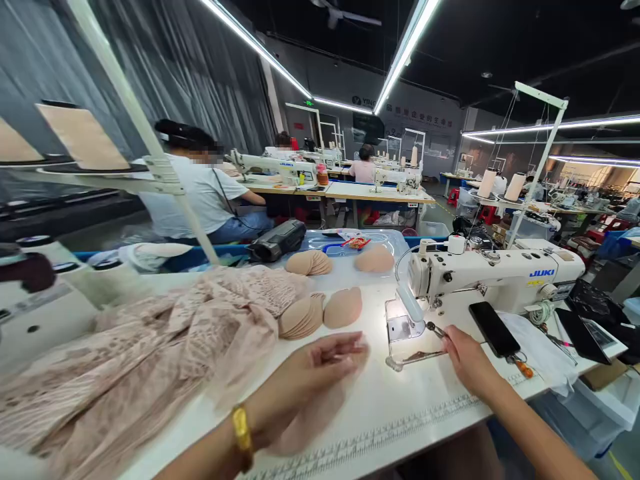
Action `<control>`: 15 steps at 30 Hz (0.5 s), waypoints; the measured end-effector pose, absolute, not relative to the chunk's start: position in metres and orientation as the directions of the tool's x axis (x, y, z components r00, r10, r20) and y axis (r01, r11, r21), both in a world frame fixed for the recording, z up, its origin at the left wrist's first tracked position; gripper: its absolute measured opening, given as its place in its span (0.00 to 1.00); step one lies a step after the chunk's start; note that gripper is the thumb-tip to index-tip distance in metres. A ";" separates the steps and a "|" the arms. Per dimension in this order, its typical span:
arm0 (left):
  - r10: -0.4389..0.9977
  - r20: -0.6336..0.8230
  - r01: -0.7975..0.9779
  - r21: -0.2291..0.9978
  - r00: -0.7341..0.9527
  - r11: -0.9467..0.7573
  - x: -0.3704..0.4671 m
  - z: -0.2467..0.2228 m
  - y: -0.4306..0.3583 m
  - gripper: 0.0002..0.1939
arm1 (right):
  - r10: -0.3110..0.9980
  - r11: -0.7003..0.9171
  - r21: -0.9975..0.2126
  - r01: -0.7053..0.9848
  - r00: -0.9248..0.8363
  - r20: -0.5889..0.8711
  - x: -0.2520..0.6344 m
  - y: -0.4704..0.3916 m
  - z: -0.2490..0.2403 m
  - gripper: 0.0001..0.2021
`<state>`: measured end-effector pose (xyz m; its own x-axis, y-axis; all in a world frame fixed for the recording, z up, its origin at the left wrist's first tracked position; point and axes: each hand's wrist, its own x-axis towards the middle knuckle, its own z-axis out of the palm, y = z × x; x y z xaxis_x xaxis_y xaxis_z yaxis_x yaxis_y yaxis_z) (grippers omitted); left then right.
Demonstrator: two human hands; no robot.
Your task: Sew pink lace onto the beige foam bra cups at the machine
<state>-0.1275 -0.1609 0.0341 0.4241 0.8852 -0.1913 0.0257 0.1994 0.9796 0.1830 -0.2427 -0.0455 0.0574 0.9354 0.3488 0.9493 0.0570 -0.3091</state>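
My left hand, a gold-coloured bracelet at its wrist, hovers over the white table left of the sewing machine. Its fingers are loosely curled and apart, fingertips blurred, with nothing visible in them. Below it lies a pinkish patch; whether shadow or cloth I cannot tell. Beside the needle plate, my right hand is closed on a small dark metal tool with a round end; the fingers hide the rest. Beyond my left hand are a fanned stack of beige pads and a separate beige pad.
Lace fabric is heaped on the left. The white sewing machine stands at right, near a black phone and white cloth. More beige pads lie farther back. A co-worker sits ahead on the left.
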 end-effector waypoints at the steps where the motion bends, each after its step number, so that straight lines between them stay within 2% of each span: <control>1: 0.855 -0.206 0.015 0.974 0.476 0.226 -0.121 0.022 -0.166 0.36 | 0.940 0.104 -0.334 0.937 0.017 0.340 0.170 -0.251 -0.042 0.10; 3: 0.813 -0.203 -0.003 0.970 0.545 0.244 -0.112 0.006 -0.171 0.37 | 0.930 0.238 -0.410 0.881 -0.084 0.359 0.146 -0.266 -0.035 0.04; 4: 0.801 -0.189 -0.007 0.972 0.568 0.234 -0.109 0.001 -0.173 0.37 | 0.911 0.300 -0.410 0.861 -0.130 0.392 0.136 -0.271 -0.032 0.03; 6: 0.784 -0.157 -0.006 0.980 0.601 0.201 -0.106 -0.005 -0.173 0.36 | 0.867 0.363 -0.318 0.876 -0.192 0.460 0.118 -0.273 -0.028 0.02; 9: 0.769 -0.142 0.033 0.987 0.623 0.156 -0.101 -0.011 -0.175 0.36 | 0.820 0.332 -0.104 0.937 -0.233 0.522 0.099 -0.265 -0.029 0.05; 11: 0.769 -0.148 0.065 0.988 0.622 0.137 -0.098 -0.015 -0.178 0.38 | 0.801 0.306 -0.020 0.952 -0.246 0.546 0.090 -0.259 -0.031 0.07; 13: 0.761 -0.144 0.092 0.990 0.633 0.111 -0.099 -0.015 -0.179 0.38 | 0.792 0.309 -0.005 0.951 -0.255 0.554 0.087 -0.256 -0.033 0.09; 15: 0.738 -0.127 0.129 0.990 0.663 0.054 -0.109 -0.007 -0.176 0.38 | 0.802 0.335 -0.057 0.940 -0.253 0.541 0.091 -0.258 -0.035 0.11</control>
<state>-0.1089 -0.1756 -0.0066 0.6626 0.7382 -0.1265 0.1291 0.0538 0.9902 0.0907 -0.2581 -0.0348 -0.2529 0.8021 0.5410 0.9404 0.3352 -0.0575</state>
